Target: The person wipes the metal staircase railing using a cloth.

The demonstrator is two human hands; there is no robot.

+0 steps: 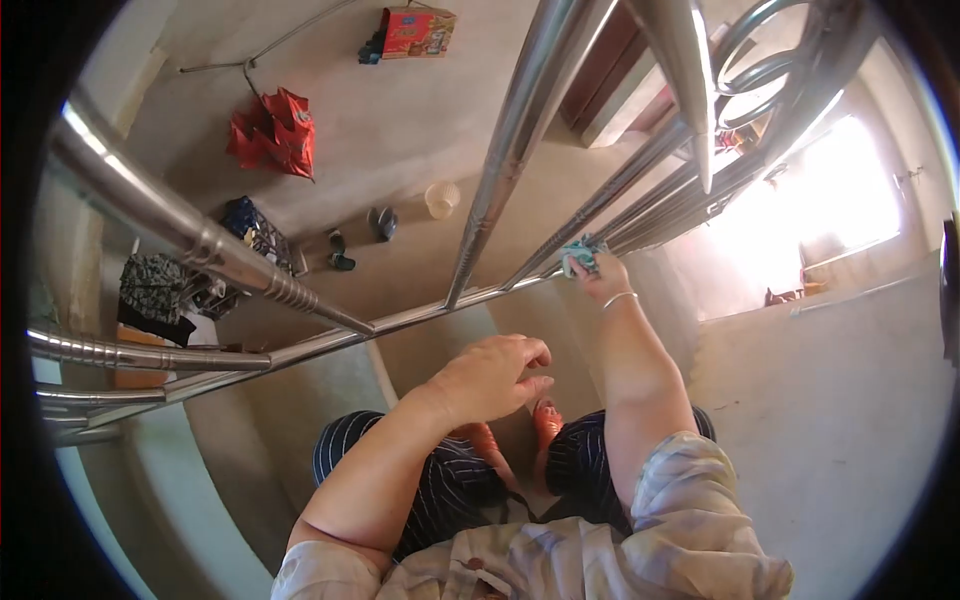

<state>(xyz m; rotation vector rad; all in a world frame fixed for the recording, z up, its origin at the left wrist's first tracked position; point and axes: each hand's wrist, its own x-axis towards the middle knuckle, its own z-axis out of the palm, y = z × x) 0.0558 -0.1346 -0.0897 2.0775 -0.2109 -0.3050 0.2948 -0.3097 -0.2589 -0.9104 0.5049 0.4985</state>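
Seen from above, a person in dark striped trousers is on a stairway beside a metal railing. The right hand, below a pale bracelet, grips a crumpled teal cloth at the railing's low rail, its fingers bent around the fabric. The left hand hangs nearer the body, well apart from the cloth, fingers loosely curled, thumb away from them, with nothing visible in its grasp.

Shiny upright bars rise from the low rail just beside the cloth and crowd the space past the right hand; metal rings sit higher up.

Through the bars, the floor below shows a red box, a crumpled red umbrella, dark footwear and a pale round container. Pale-edged steps lie at left; a window glares at right.
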